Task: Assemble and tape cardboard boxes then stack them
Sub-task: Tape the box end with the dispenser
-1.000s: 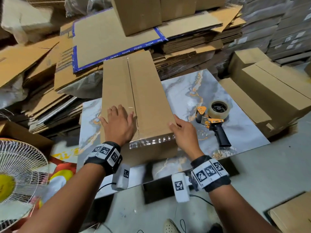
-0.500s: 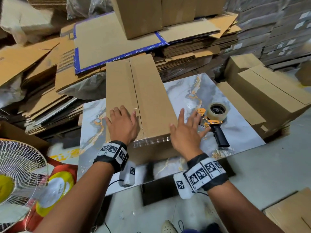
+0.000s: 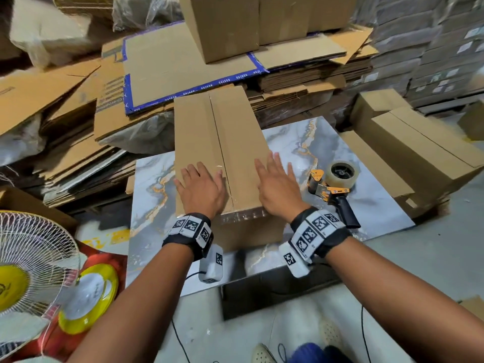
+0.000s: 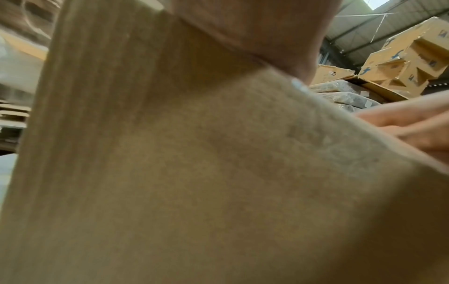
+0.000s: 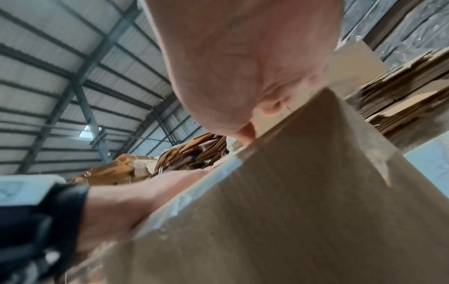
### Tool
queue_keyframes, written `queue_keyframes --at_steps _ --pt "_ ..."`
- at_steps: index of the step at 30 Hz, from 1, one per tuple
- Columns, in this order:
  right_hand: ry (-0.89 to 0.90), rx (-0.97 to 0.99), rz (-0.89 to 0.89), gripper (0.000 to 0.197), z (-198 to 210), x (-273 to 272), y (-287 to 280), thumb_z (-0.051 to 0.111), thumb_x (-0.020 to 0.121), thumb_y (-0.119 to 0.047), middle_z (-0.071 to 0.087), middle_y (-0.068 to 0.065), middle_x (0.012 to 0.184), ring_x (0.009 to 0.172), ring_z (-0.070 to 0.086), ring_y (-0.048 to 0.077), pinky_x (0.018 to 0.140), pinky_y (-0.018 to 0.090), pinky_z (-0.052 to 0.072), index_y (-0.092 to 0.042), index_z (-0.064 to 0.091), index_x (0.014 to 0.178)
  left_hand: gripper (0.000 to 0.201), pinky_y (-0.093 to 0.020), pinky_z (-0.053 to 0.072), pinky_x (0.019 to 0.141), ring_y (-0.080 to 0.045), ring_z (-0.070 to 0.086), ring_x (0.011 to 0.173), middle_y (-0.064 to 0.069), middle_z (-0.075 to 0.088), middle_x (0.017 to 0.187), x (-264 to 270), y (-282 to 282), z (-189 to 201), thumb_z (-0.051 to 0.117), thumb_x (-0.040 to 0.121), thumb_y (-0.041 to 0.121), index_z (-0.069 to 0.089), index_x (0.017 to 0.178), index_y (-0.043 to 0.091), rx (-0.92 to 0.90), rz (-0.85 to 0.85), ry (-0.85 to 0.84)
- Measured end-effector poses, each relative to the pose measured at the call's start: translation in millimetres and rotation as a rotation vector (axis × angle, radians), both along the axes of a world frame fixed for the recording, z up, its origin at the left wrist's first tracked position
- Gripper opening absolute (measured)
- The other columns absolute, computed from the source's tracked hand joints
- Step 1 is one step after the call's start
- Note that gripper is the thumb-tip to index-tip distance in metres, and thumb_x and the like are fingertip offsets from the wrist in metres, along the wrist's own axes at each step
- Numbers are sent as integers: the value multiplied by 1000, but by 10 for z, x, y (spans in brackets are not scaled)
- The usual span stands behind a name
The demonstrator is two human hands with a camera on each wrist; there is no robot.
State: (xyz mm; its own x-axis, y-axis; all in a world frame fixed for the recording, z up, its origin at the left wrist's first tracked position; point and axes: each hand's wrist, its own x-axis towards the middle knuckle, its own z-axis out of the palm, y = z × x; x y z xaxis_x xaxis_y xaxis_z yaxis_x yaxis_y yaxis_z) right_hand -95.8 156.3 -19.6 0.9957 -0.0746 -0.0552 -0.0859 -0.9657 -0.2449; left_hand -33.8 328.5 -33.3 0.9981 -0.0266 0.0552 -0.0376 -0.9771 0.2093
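**Operator:** Warehouse floor, flat cardboard stacks (image 3: pixel 301 82) behind and to the left, finished boxes (image 3: pixel 419 148) piled to the right. From my remote seat I see the marble-patterned tabletop (image 3: pixel 296 142) carrying one long assembled box (image 3: pixel 222 142), lengthwise away from the person, its near end at the table's front edge.

**Supervisor:** State of the seam?

**Operator:** Both top flaps are closed and meet along the centre line. Clear tape shows folded over the near end; glare hints that it runs along the seam, but I cannot confirm how far.

**Supervisor:** Hands?

**Operator:** I read the left hand (image 3: pixel 201 189) as flat on the left flap, fingers straight, gripping nothing. My right hand (image 3: pixel 277 189) is also spread, fingers straight, over the box's right edge, holding nothing; whether it presses or hovers I cannot tell. The tape dispenser (image 3: pixel 334 189) lies on the table just right of that hand, untouched.

**Supervisor:** Procedure for this step?

**Operator:** My judgement: the step is smoothing and checking the seal.
1. Press palms outward from the seam, so the tape bonds without wrinkles.
2. Keep the flaps level; a raised flap would lift the tape.
3. Rub down the folded end.
4. If the far seam proves bare, take the dispenser by its black handle.
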Motion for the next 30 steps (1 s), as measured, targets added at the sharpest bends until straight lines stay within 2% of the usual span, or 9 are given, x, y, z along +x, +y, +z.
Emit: queue_keyframes --at_steps 4,6,10,13,16,19,23,27,30 --pt "-14 -20 149 60 -138 126 55 37 105 -17 6 15 169 156 3 26 124 42 1 -16 14 161 73 -64 -4 120 -38 4 154 -21 12 167 -24 -275 -3 24 104 52 17 160 5 -77 129 112" --pt "-21 -18 147 58 -159 119 27 34 107 -18 9 12 169 156 5 25 125 42 1 -15 15 161 72 -67 -5 119 -41 0 154 -24 6 167 -19 -379 -15 23 104 49 11 161 7 -64 125 147" --pt "-50 -38 187 54 -185 133 -56 31 108 -23 13 10 169 156 7 23 124 41 4 -14 19 160 77 -63 5 119 -42 9 152 -25 14 165 -22 -104 -24 23 102 58 10 161 10 13 -23 105" --pt "-57 -31 190 53 -203 128 -57 30 109 -24 14 10 168 156 9 25 125 41 4 -14 22 160 79 -50 20 119 -33 25 149 -16 28 163 -24 334 -22 16 99 61 21 159 10 55 -201 -9" --pt "-58 -42 191 53 -216 124 -28 31 108 -24 13 11 169 156 8 25 125 43 3 -15 21 160 80 -45 25 116 -30 31 146 -11 34 161 -13 523 2 15 97 61 27 157 11 53 -282 -45" --pt "-66 -57 173 54 -221 128 -8 33 106 -22 13 11 169 156 8 25 125 44 3 -15 22 159 76 -49 26 115 -34 33 144 -16 37 158 -66 261 10 19 100 58 28 156 8 69 -174 -45" --pt "-72 -65 171 53 -231 116 -18 32 107 -21 15 11 168 156 8 25 124 44 3 -15 24 159 77 -60 11 121 -38 17 151 -21 22 164 -113 -77 -40 24 101 59 22 158 7 5 -5 70" --pt "-85 -52 199 51 -231 120 -58 29 108 -24 17 11 168 156 9 26 124 44 5 -15 26 158 82 -54 22 115 -35 29 145 -17 32 160 -66 298 2 19 95 66 23 158 14 58 -234 -15" --pt "-65 -46 192 51 -237 112 -44 25 110 -29 15 11 168 156 8 25 124 42 4 -15 25 159 79 -46 22 119 -28 28 149 -10 31 163 8 755 -35 21 96 63 29 158 14 -22 -455 -17"
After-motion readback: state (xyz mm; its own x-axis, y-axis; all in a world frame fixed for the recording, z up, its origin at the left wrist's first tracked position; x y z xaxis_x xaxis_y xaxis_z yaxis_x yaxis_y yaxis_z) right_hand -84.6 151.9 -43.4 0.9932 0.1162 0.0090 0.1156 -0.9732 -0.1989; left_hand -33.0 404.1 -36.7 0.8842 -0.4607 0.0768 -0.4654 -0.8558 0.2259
